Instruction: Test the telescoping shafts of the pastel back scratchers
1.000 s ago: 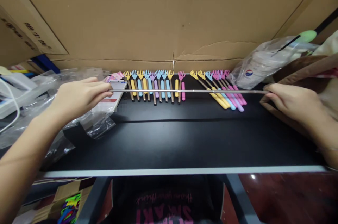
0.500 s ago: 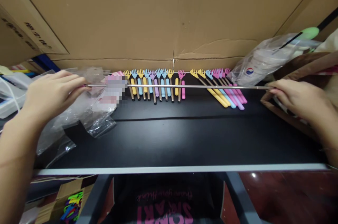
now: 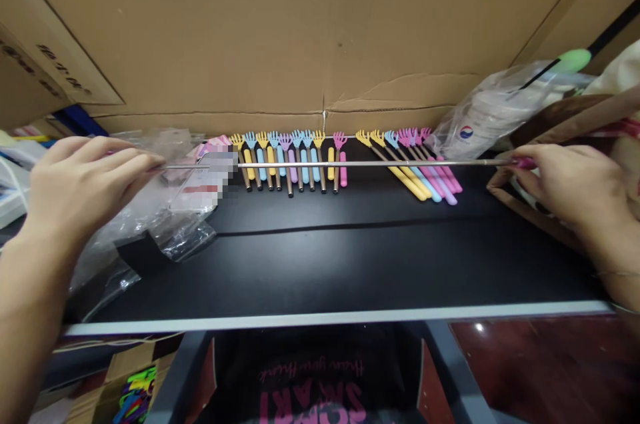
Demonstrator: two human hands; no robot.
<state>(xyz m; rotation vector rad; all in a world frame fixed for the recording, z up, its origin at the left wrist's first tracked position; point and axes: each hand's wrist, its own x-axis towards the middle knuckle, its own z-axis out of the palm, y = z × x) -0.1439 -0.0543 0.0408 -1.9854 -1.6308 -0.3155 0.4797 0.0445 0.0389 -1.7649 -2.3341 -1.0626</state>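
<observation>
An extended telescopic back scratcher (image 3: 370,163) stretches level above the table, a thin metal rod with pink at both ends. Around its left end my left hand (image 3: 90,184) is closed, hiding most of the pink part. My right hand (image 3: 580,191) pinches the other end, where some pink shows by the thumb. Behind the rod lies a row of short back scratchers (image 3: 291,171) with claw heads and bare metal shafts, loose coloured grips among them. Further right, several back scratchers with coloured grips (image 3: 420,174) lie slanted together.
Clear plastic bags (image 3: 165,211) and a printed packet lie on the left of the black table (image 3: 350,271). Bagged white cups (image 3: 480,121) and a brown cloth-like item stand right. Cardboard (image 3: 280,31) walls the back. Below is a box of colourful pieces (image 3: 137,391).
Both hands keep the extended rod level. More pink shows at my right hand, and my left fingers reach further over their end. The view has shifted slightly.
</observation>
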